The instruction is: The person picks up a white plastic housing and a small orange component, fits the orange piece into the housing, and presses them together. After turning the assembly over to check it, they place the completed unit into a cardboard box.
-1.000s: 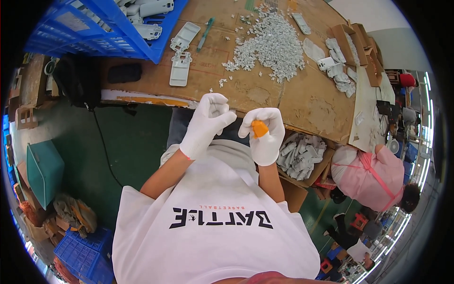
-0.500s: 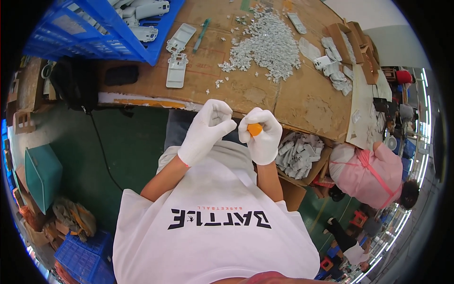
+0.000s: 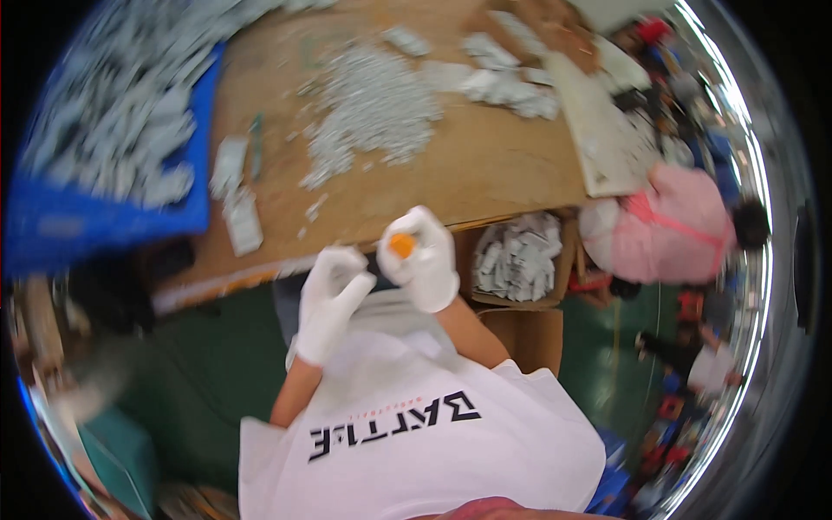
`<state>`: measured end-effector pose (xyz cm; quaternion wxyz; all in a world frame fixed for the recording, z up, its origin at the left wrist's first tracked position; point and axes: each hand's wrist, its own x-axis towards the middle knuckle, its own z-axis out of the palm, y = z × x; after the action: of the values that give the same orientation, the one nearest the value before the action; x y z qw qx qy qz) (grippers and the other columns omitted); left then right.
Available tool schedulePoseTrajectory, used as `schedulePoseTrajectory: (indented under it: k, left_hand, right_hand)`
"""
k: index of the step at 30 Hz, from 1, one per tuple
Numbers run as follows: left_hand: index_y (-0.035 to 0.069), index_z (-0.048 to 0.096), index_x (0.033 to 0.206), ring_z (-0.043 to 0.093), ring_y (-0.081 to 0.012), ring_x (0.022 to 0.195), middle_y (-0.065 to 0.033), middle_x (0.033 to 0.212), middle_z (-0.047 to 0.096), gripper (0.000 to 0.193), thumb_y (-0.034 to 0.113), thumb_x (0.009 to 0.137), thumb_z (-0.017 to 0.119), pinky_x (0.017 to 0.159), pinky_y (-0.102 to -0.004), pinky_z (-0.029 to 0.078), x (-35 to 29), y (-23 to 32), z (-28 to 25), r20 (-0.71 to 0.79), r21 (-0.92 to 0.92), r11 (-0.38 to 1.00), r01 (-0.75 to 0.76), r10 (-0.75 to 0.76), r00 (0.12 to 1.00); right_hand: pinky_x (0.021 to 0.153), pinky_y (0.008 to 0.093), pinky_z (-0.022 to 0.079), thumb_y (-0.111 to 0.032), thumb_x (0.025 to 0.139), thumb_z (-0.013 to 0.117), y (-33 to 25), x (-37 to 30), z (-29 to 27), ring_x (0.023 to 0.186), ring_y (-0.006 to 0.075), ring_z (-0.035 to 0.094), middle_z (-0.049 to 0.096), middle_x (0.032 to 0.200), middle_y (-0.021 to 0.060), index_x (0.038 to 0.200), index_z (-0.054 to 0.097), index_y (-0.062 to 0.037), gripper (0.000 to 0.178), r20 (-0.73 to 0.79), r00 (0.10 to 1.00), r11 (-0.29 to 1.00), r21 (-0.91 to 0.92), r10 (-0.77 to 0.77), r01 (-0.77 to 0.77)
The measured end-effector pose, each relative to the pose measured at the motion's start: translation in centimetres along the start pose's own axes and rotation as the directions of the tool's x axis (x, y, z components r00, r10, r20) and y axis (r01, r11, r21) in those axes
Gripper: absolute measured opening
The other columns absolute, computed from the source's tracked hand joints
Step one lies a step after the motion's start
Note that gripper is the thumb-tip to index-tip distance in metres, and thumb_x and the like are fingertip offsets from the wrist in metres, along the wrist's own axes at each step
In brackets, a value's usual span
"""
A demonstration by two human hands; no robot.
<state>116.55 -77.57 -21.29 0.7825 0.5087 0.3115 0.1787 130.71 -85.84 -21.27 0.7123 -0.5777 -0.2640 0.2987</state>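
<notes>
Both my hands wear white gloves and are held close together just below the near edge of the wooden table (image 3: 485,165). My right hand (image 3: 425,260) is closed around a small orange object (image 3: 400,245). My left hand (image 3: 331,299) is beside it, fingers curled toward the thumb; whether it pinches a small part is too blurred to tell. A heap of small grey metal parts (image 3: 373,108) lies on the table beyond my hands.
A blue crate (image 3: 52,225) of grey parts stands at the table's left. Flat grey plates (image 3: 243,221) lie near it. A cardboard box (image 3: 498,299) of white-grey pieces sits under the table edge at right. A person in pink (image 3: 676,230) is further right.
The view has swung and blurred; the table and crate now sit tilted and shifted. My hands stay together, the right still on the orange object, and the left has dropped slightly lower.
</notes>
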Motion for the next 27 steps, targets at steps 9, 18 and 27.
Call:
schedulePoseTrajectory:
  k: [9, 18, 27]
  left_hand:
    - [0.002, 0.053, 0.088, 0.043, -0.0070, 0.061, -0.0023, 0.079, 0.049, 0.007, -0.004, 0.084, 0.052, 0.054, -0.0217, 0.033, 1.2, 0.3, 2.2, 0.048, 0.131, 0.981, -0.141, 0.136, 0.990]
    - [0.005, 0.050, 0.087, 0.039, -0.0054, 0.061, 0.0012, 0.070, 0.044, 0.005, 0.007, 0.091, 0.052, 0.058, -0.0222, 0.031, 2.8, -1.4, 4.2, 0.261, 0.204, 0.967, -0.150, 0.094, 0.961]
    - [0.006, 0.053, 0.089, 0.038, -0.0046, 0.056, 0.0022, 0.068, 0.045, 0.013, 0.016, 0.097, 0.048, 0.052, -0.0205, 0.029, 4.1, -1.9, 3.3, 0.180, 0.205, 0.963, -0.173, 0.136, 0.974]
  right_hand:
    - [0.046, 0.0198, 0.035, -0.019, 0.102, 0.050, 0.4, -1.2, -1.5, 0.049, 0.0055, 0.046, 0.059, 0.073, 0.0037, 0.119, 0.056, -0.0053, 0.022, 0.176, 0.982, 0.930, 0.348, 0.061, -0.121]
    - [0.042, 0.0205, 0.031, 0.001, 0.085, 0.046, -0.5, -3.3, -3.4, 0.048, 0.0034, 0.041, 0.059, 0.076, -0.0017, 0.111, 0.066, -0.0032, 0.033, -0.061, 0.986, 0.952, 0.274, 0.156, -0.134]
    - [0.047, 0.0226, 0.040, 0.006, 0.087, 0.037, -0.2, -3.0, -3.2, 0.057, 0.0086, 0.054, 0.058, 0.075, 0.0037, 0.112, 0.061, -0.0029, 0.036, -0.008, 0.999, 0.925, 0.377, 0.054, -0.047]
